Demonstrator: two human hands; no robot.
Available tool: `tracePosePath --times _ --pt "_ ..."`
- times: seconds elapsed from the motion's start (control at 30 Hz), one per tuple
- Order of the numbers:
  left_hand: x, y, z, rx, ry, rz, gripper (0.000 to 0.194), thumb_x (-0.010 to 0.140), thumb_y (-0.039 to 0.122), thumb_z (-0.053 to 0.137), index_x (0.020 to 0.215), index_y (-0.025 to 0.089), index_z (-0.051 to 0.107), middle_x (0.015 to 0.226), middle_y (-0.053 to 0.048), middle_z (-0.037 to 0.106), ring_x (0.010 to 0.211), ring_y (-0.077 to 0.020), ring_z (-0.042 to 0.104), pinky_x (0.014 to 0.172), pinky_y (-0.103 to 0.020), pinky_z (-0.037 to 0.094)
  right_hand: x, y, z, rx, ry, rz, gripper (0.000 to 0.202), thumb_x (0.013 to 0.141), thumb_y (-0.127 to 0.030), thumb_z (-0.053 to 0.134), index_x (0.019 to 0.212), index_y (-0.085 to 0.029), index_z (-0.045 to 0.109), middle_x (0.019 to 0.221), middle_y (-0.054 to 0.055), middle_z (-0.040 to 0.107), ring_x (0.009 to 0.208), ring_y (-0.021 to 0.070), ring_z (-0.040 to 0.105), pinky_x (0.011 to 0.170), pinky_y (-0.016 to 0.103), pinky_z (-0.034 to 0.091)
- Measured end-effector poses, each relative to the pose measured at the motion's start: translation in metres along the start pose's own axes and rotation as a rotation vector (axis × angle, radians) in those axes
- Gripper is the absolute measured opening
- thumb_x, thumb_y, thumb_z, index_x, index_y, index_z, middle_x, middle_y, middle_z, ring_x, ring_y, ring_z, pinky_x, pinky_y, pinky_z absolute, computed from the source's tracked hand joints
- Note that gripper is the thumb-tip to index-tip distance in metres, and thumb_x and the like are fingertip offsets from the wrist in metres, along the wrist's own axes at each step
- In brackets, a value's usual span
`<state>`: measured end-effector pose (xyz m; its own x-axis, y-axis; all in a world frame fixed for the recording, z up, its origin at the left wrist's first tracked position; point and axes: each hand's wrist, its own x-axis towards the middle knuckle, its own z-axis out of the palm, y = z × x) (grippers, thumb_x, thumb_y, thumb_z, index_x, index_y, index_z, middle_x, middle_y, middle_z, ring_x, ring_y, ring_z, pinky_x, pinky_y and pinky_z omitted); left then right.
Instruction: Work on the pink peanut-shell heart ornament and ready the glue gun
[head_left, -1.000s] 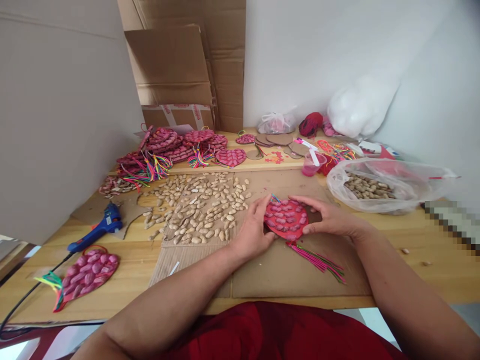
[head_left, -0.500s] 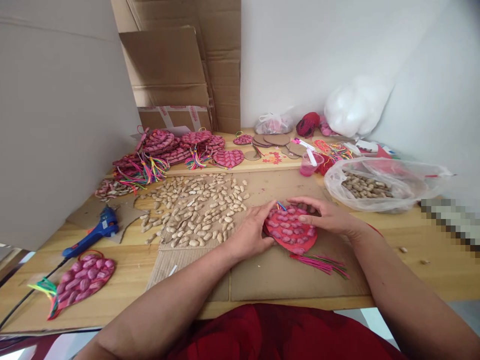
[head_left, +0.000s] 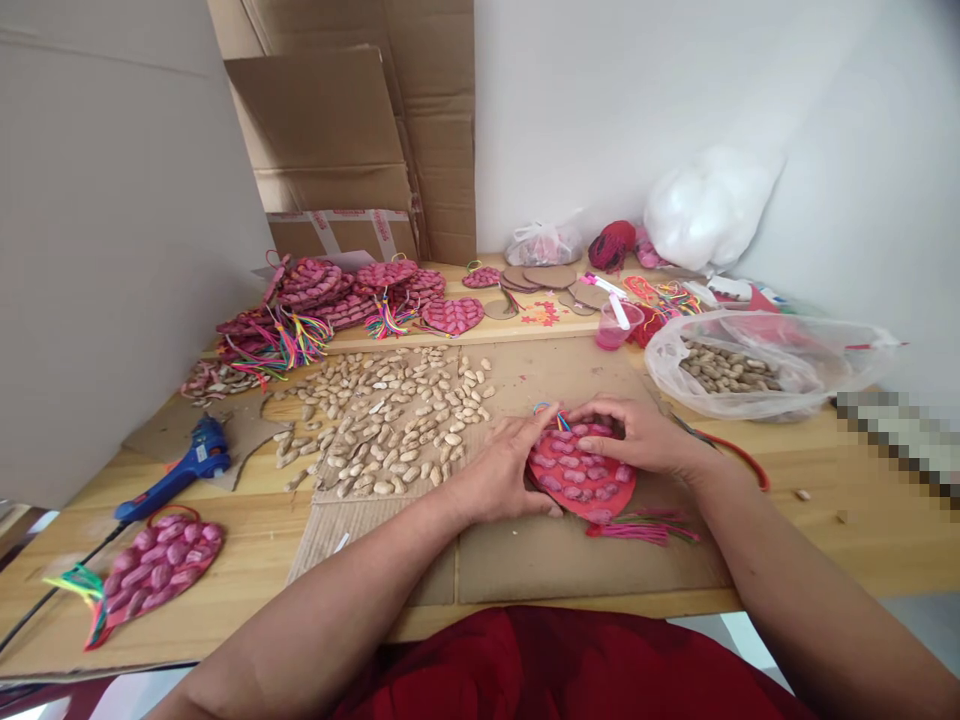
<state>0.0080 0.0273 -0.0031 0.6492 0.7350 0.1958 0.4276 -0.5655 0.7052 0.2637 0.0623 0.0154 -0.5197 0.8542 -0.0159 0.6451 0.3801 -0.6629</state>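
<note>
Gripping the ornament (head_left: 579, 482) over cardboard (head_left: 525, 565), fingers of left hand (head_left: 506, 468) closed on its left edge, right hand (head_left: 643, 436) its upper right, neither nearer, long axis slanting bodyward to the tassel (head_left: 645, 530).

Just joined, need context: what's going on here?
A person has both hands at a red, peanut-covered ornament on a cardboard sheet: left hand along its left edge, right hand over its upper right part. Its pink tassel points right. Loose peanuts lie to the left; beyond them, a blue glue gun lies near a similar ornament. An open plastic bag of peanuts sits to the right.
</note>
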Motion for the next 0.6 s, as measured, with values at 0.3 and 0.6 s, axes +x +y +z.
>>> tracePosePath --times 0.3,0.6 --pt "0.002 0.001 -0.002 -0.038 -0.014 0.096 0.098 0.065 0.044 0.084 0.149 0.026 0.036 0.143 -0.013 0.052 0.13 -0.0298 0.047 0.111 -0.046 0.033 0.002 -0.004 0.005 -0.005 0.01 -0.009 0.039 0.086 -0.053 0.057 0.11 -0.026 0.069 0.107 0.005 0.072 0.095 0.0206 0.064 0.086 0.035 0.05" --pt "0.001 0.006 -0.004 -0.046 -0.065 0.185 0.066 0.067 0.038 0.083 0.126 0.025 0.056 0.135 -0.01 0.059 0.13 -0.0287 0.048 0.111 -0.043 0.032 0.011 -0.006 0.011 0.063 0.055 0.055 0.044 0.091 -0.053 0.046 0.116 -0.026 0.069 0.116 0.004 0.071 0.101 0.0207 0.065 0.091 0.035 0.05"
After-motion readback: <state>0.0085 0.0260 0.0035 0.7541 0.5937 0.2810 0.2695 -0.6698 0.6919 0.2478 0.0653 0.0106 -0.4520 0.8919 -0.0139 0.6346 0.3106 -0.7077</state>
